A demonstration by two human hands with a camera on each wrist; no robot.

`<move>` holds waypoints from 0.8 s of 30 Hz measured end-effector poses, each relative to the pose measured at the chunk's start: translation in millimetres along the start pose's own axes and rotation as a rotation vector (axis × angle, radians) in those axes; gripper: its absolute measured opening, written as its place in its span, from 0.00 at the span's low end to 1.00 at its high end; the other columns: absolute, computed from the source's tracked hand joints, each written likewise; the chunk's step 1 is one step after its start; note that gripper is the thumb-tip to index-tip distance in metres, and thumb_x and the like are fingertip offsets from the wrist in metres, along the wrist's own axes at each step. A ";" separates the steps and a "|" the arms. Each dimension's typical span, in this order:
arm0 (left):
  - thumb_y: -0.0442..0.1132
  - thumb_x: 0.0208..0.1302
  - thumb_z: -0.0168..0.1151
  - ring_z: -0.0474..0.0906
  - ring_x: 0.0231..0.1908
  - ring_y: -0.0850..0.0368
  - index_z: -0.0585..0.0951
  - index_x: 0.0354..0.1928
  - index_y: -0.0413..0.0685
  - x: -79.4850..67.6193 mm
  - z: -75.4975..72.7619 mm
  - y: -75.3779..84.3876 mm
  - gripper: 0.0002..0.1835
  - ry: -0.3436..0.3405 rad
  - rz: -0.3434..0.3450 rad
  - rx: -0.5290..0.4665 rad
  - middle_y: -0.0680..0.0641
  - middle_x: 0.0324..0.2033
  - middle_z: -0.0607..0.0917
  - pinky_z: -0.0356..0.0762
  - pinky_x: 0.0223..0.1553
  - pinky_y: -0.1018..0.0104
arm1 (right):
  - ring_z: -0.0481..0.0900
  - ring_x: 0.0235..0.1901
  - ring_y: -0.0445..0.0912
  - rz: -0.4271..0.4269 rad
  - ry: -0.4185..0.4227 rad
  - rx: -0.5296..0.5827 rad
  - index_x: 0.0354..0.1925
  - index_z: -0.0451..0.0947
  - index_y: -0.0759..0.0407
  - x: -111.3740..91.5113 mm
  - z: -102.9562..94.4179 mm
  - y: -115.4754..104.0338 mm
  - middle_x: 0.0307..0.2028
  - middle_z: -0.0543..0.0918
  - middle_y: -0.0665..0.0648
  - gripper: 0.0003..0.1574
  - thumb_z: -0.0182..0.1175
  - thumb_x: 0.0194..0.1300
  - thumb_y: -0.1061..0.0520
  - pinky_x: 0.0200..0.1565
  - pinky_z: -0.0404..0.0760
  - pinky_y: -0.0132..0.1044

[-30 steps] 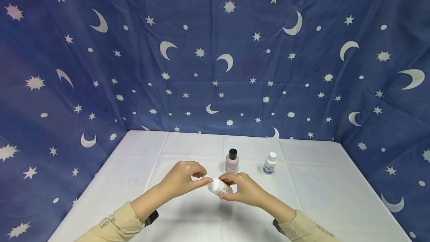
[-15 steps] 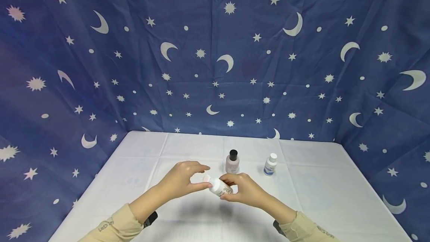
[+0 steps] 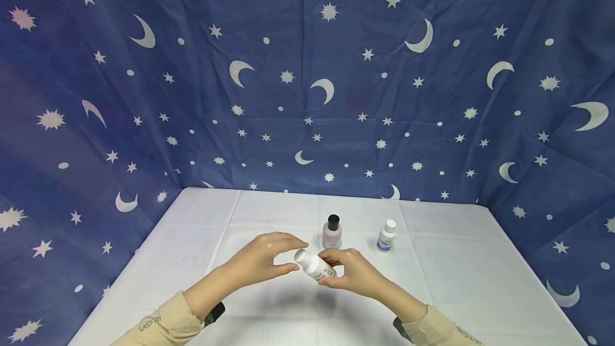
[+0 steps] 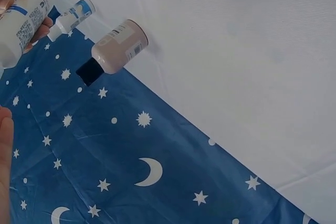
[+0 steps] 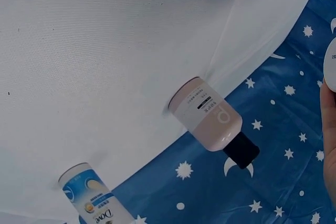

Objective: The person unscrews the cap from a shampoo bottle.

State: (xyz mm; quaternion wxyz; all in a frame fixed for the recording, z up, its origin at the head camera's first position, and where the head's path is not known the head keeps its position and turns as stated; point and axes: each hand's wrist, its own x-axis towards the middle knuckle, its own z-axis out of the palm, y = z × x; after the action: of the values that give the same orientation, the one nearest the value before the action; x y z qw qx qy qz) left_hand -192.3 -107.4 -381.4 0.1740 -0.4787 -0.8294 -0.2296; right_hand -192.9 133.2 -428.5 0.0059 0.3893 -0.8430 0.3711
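Observation:
In the head view, my right hand (image 3: 353,272) grips a small white Dove bottle (image 3: 319,268) around its body, above the table. The bottle tilts so that its white cap (image 3: 301,256) points up and left. My left hand (image 3: 266,257) is beside the cap, thumb and fingers spread around it with a gap between them. The left wrist view shows the held bottle (image 4: 23,22) at the upper left, with right-hand fingers (image 4: 41,34) behind it. Only the bottle's round base (image 5: 331,65) enters the right wrist view.
Behind the hands stands a pale pink bottle (image 3: 332,236) with a black cap, upright on the white-covered table (image 3: 211,228). To its right stands a second white Dove bottle (image 3: 386,237) with a blue label. A dark blue curtain (image 3: 307,68) with moons and stars surrounds the table.
The left hand's fingers have spread and come off the cap, which now shows fully. The right hand has shifted slightly right with the bottle. Both standing bottles stay in place.

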 end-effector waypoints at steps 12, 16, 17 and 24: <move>0.45 0.48 0.66 0.79 0.33 0.66 0.82 0.38 0.49 3.8 -1.3 3.5 0.14 -0.020 -0.053 0.035 0.56 0.32 0.84 0.75 0.35 0.78 | 0.79 0.37 0.37 -0.008 -0.009 0.005 0.43 0.74 0.56 1.0 0.7 0.9 0.37 0.82 0.50 0.22 0.65 0.50 0.51 0.41 0.79 0.28; 0.49 0.48 0.65 0.78 0.28 0.68 0.83 0.33 0.48 4.2 -0.5 4.0 0.14 -0.038 -0.135 0.020 0.56 0.28 0.85 0.74 0.30 0.81 | 0.79 0.36 0.35 -0.002 -0.020 0.005 0.43 0.75 0.57 1.8 1.4 0.0 0.36 0.82 0.50 0.21 0.65 0.49 0.51 0.41 0.78 0.27; 0.50 0.48 0.65 0.78 0.28 0.68 0.83 0.32 0.49 4.4 -0.2 4.1 0.13 -0.040 -0.155 0.018 0.56 0.27 0.84 0.74 0.29 0.81 | 0.79 0.36 0.35 -0.001 -0.022 0.004 0.43 0.75 0.57 1.9 1.6 -0.3 0.36 0.82 0.50 0.21 0.65 0.49 0.52 0.41 0.78 0.27; 0.55 0.47 0.63 0.76 0.24 0.67 0.84 0.28 0.50 5.9 2.7 4.8 0.16 -0.040 -0.265 0.017 0.57 0.24 0.84 0.72 0.26 0.81 | 0.79 0.36 0.35 0.002 -0.015 0.014 0.43 0.75 0.58 1.5 4.0 0.4 0.35 0.82 0.50 0.21 0.65 0.49 0.52 0.41 0.78 0.26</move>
State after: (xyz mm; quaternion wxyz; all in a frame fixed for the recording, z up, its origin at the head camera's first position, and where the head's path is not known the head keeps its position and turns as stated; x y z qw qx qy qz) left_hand -191.1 -99.7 -379.6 0.1299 -0.3678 -0.8906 -0.2340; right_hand -193.1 129.9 -431.2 -0.0035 0.3914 -0.8408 0.3739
